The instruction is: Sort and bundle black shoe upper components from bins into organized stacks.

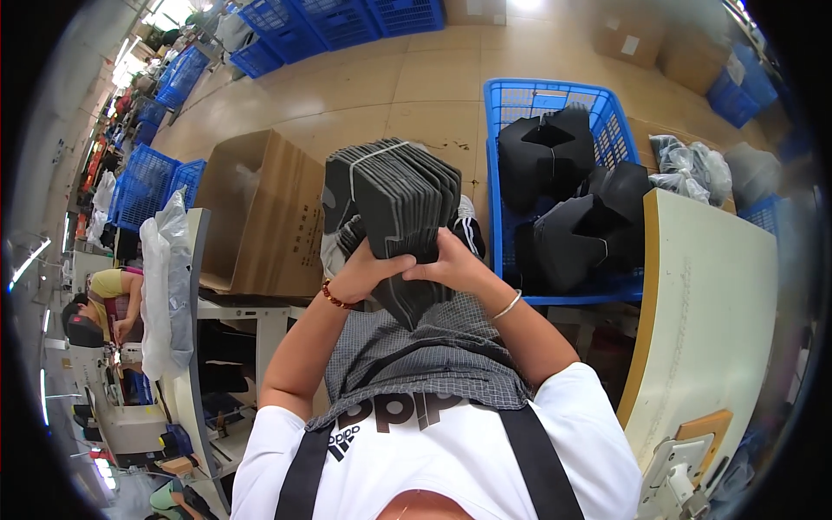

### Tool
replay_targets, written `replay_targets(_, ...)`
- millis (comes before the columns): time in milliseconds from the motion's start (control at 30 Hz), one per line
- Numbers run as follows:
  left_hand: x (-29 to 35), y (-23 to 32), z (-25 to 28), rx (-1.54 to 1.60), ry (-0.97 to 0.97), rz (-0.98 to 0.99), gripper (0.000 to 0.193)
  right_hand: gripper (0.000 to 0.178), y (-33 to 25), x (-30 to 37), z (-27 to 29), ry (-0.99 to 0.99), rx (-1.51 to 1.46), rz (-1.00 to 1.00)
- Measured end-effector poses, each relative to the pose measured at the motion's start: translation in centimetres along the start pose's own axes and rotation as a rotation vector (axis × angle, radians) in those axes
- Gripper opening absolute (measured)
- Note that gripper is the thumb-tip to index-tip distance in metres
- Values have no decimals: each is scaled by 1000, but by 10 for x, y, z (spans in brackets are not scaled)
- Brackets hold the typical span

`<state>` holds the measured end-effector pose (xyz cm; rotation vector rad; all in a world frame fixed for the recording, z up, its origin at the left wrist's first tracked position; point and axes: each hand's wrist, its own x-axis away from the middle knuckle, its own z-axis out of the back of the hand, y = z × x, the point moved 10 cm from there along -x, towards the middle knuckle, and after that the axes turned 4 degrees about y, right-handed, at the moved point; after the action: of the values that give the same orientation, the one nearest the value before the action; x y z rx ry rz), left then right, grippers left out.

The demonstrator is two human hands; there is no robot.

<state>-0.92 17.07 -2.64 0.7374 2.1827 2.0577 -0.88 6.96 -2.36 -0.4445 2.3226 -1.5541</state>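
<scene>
In front of my lap I hold a thick bundle of stacked dark grey cut pieces (403,195), with a pale band tied around it. My left hand (367,272) is closed on the bundle's near left side. On the right, my right hand (454,263) grips the same bundle, and the two thumbs nearly meet on its near face. The other fingers are mostly hidden behind the pieces. Beyond my right hand stands a blue plastic basket (568,300) with similar banded black bundles (570,236) inside.
A large open cardboard box (299,195) stands left of the bundle. To the right is a pale table (715,303) with a yellow edge and machine part. Blue crates (325,22) line the back. At far left a person (117,290) sits by a sewing machine.
</scene>
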Motion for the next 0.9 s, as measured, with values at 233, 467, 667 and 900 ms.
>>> replay_targets(233,1,-7,-13,265,-170,44,66,72,2,-5,21,-334,-98,-169)
replay_targets(467,26,22,-40,-1081,-44,-219,65,66,92,31,13,-373,-452,-371)
replay_targets(667,43,59,-6,-1350,227,-182,66,71,116,35,-19,-315,-931,-465)
replay_targets(900,56,67,14,-1321,564,-468,60,91,114,16,-45,-473,-1015,-294)
